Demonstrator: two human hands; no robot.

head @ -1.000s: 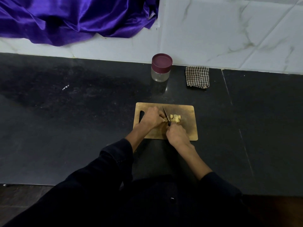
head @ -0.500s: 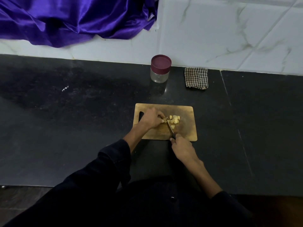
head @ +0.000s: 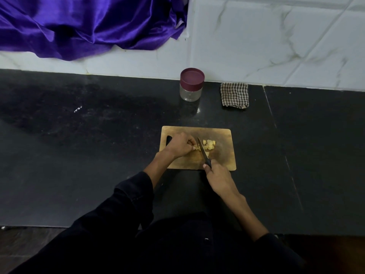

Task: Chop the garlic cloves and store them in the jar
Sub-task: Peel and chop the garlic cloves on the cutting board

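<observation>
Black counter (head: pixel 79 165). Purple cloth (head: pixel 88 26), 11 o'clock. Wooden cutting board (head: pixel 223 155), centre. Right hand (head: pixel 219 178) grips knife (head: pixel 203 152) handle, blade tip at 12. Left hand (head: pixel 180 145) pinches a clove at blade's 9. Lidded jar (head: pixel 191 85), board's 12. Checked rag (head: pixel 234 95), 1 o'clock. Chopped garlic (head: pixel 209 144), blade's 3.

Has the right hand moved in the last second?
Yes. The right hand drew back toward the person, off the cutting board past its near edge.
</observation>
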